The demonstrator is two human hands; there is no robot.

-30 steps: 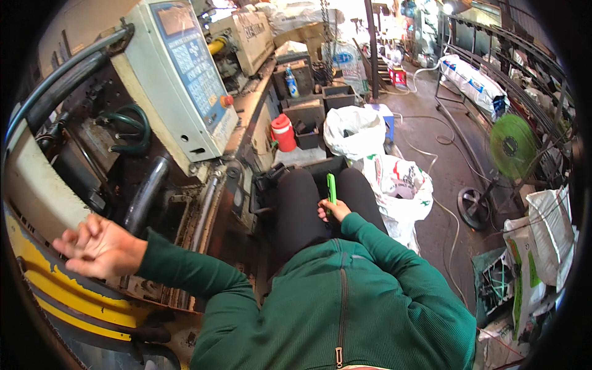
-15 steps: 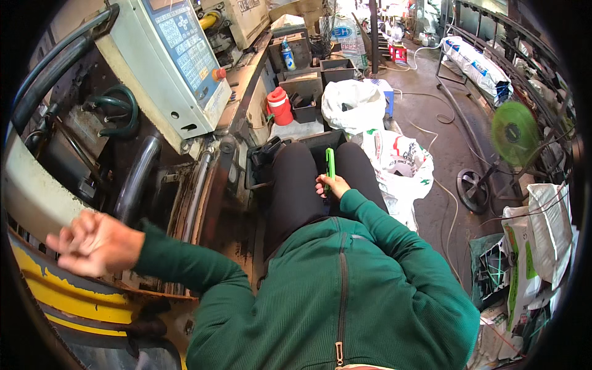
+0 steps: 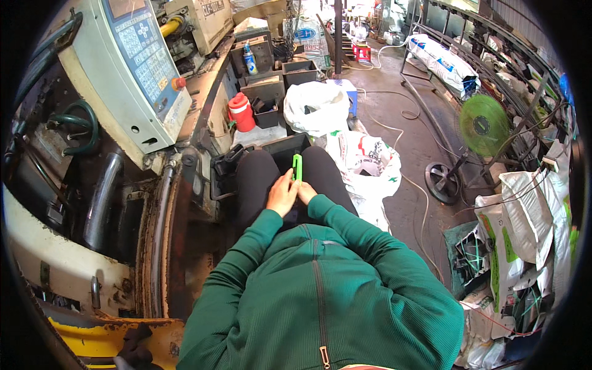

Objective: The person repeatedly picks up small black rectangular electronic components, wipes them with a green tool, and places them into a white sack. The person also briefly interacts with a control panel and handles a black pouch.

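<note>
The lower end of the green tool [image 3: 298, 166] is hidden where the two hands meet around it, so only its upper stretch shows, with a dark slot along the side. Its long axis runs nearly straight up the picture, pointing away from the person's torso, with the visible tip toward the black bin [image 3: 290, 145] beyond the knees. It is above the lap, between the thighs [image 3: 256, 179].

The right hand [image 3: 306, 192] appears to clasp the tool's covered end, though most of its fingers are masked. The left hand [image 3: 282, 195] lies against it from the other side, fingers reaching to the tool; whether they grip it or only touch it, I cannot tell.

The legs cover part of the black bin, and what lies inside is too dark to read. The control panel [image 3: 139, 61] at upper left is cut off along its top. At the lower left, the yellow machine part [image 3: 92, 342] runs out of view, and the dark bundle [image 3: 134, 346] on it is hard to make out. The white sack [image 3: 314, 117] ahead stands open, its contents unclear.
</note>
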